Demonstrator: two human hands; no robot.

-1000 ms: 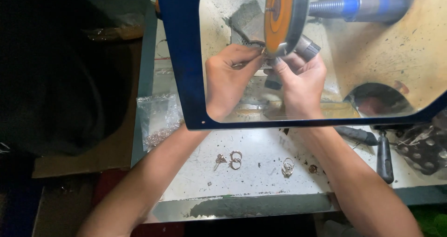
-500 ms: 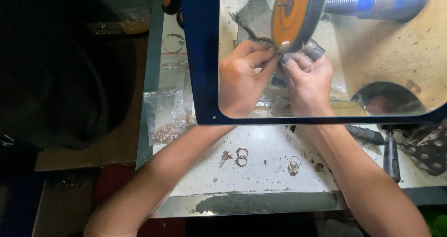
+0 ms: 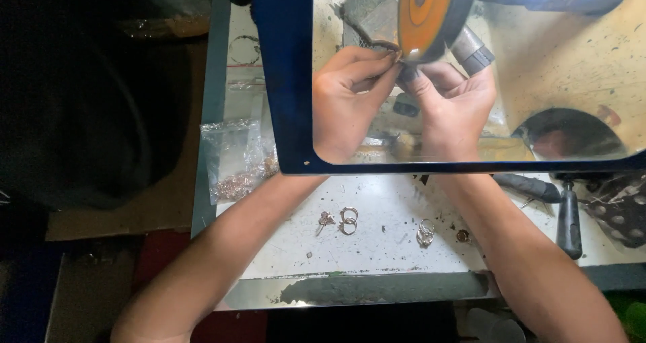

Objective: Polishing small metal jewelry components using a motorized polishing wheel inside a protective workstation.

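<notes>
Both hands closed in a pinch on a small ring (image 3: 392, 49): left hand (image 3: 346, 104) & right hand (image 3: 452, 107) meet fingertip-to-fingertip w/ ring directly above them, touching lower rim of orange wheel (image 3: 424, 16), behind clear shield (image 3: 538, 114).

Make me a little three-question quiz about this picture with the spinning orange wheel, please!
1. True or false: both hands are behind the clear shield.
2. What do the left hand and right hand press against?
A. the orange wheel
B. the plastic bag
C. the black-handled tool
3. Fill in: small rings lie on the white ____, between the person's forearms.

Key: 1 true; 2 A; 3 bench.
</notes>
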